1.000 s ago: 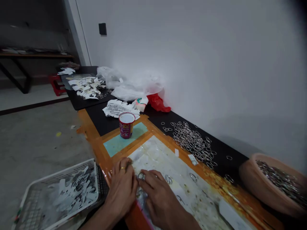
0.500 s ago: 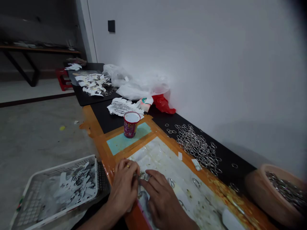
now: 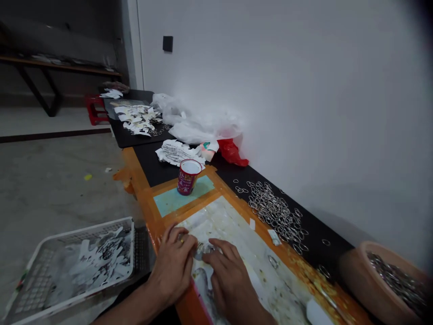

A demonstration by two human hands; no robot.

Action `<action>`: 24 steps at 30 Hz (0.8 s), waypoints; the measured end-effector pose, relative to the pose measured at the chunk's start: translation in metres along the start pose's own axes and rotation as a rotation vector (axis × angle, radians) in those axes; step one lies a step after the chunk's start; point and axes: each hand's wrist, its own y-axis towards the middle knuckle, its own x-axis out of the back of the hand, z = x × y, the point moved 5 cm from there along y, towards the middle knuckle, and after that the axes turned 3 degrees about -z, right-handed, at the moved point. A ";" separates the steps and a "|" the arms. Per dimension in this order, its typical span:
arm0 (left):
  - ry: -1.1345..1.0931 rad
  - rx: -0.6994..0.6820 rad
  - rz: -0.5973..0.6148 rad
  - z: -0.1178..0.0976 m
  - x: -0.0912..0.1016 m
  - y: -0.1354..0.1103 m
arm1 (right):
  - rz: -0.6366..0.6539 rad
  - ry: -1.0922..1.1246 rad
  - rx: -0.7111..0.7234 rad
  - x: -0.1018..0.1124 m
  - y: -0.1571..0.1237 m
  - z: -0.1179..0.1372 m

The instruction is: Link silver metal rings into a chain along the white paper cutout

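Looking out from the head camera, I see a black counter (image 3: 147, 169) edged with orange tape (image 3: 141, 185), running along a pale wall (image 3: 287, 90). White scraps (image 3: 99, 259) lie in a plastic basket (image 3: 84, 230); small metal pieces (image 3: 395, 275) heap in a pinkish tub (image 3: 355, 271); a purple cup (image 3: 186, 182) stands upright. Metal rings (image 3: 200, 248) sit between the curled left hand (image 3: 174, 264) and right hand (image 3: 230, 275), at the fingertips; I cannot tell whether either pinches one.

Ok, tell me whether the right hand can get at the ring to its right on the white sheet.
Probably yes: nothing raised shows between the right hand and that ring on the white sheet, though it seems busy close to the left hand.
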 end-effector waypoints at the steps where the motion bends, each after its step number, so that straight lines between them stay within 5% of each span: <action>1: 0.003 -0.024 0.006 0.001 0.000 -0.002 | -0.002 -0.007 -0.002 0.000 0.000 -0.001; 11: 0.053 -0.400 0.156 0.013 0.015 -0.009 | 0.059 -0.052 0.032 0.000 0.000 -0.001; 17: 0.035 -0.490 0.260 0.017 0.019 -0.007 | 0.123 -0.047 0.046 -0.007 -0.004 -0.008; 24: -0.084 -0.599 0.249 0.023 0.014 -0.006 | 0.053 -0.149 0.131 -0.011 -0.008 -0.012</action>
